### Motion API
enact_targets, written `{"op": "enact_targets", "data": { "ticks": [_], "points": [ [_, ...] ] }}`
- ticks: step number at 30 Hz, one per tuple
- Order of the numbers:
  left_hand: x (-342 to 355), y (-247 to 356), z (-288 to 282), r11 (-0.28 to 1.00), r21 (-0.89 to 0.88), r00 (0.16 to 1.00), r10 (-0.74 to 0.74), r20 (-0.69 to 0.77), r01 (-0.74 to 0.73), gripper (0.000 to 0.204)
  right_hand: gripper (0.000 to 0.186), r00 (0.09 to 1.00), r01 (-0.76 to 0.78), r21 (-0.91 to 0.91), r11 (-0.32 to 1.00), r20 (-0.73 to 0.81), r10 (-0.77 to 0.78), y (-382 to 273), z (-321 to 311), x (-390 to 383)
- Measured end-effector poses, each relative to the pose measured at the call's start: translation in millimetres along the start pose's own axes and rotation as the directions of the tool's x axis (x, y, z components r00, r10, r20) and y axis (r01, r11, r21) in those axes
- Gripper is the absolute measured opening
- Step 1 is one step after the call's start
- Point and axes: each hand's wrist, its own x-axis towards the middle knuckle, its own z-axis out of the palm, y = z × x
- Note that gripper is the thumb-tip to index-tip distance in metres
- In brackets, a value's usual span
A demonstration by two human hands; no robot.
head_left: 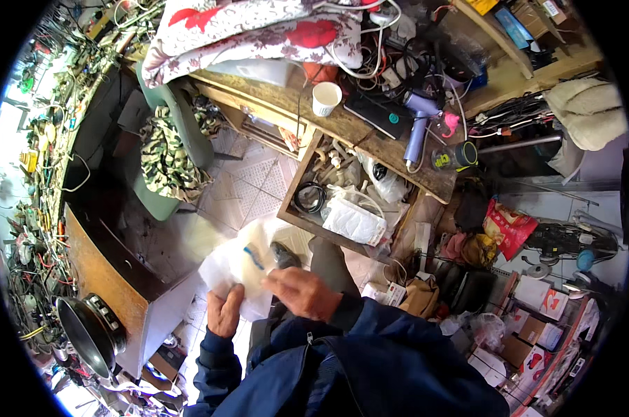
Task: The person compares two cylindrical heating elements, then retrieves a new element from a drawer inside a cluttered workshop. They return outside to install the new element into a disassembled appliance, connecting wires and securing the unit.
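Note:
A crumpled translucent white bag (pixel 239 258), with something cream-coloured and a blue strip on it, is held low in front of my body. My left hand (pixel 225 308) grips its lower left part, thumb upward. My right hand (pixel 302 292) has its fingers closed at the bag's right side; what exactly is between those fingertips is too small to make out. Just beyond, an open wooden drawer (pixel 295 216) holds coiled black cable, pale fittings, plastic bags and a white packet (pixel 353 219).
A cluttered wooden desk (pixel 252 81) carries a paper cup (pixel 326 99) and purple hairdryer (pixel 417 128). A green chair (pixel 154 194) with camouflage cloth stands left, near a wooden cabinet (pixel 99 257) and black pan (pixel 81 337). Boxes (pixel 533 320) crowd the lower right.

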Motion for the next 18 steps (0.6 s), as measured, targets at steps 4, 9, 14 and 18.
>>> {"op": "enact_targets", "data": {
  "ticks": [4,9,14,18],
  "points": [
    [0.5,-23.7,-23.5,0.988,-0.149,0.988,0.007,-0.151,-0.030,0.024,0.033,0.806,-0.572,0.052,0.819,0.220,0.549,65.9,11.8,-49.2],
    [11.0,-27.4,-19.0,0.922,-0.388,0.948,-0.118,-0.296,-0.006,0.036,0.034,0.548,-0.677,-0.325,0.660,0.377,0.747,143.8,34.5,-109.5],
    [28.7,-24.5,-8.6,0.901,-0.423,0.980,-0.162,-0.118,0.098,0.034,0.036,0.521,-0.729,-0.289,0.621,0.354,0.777,149.8,14.1,-110.2],
    [35.2,0.3,16.7,0.893,-0.443,0.981,-0.152,-0.122,0.083,0.033,0.036,0.553,-0.703,-0.296,0.647,0.344,0.759,160.4,-16.9,-80.4]
  ]
}}
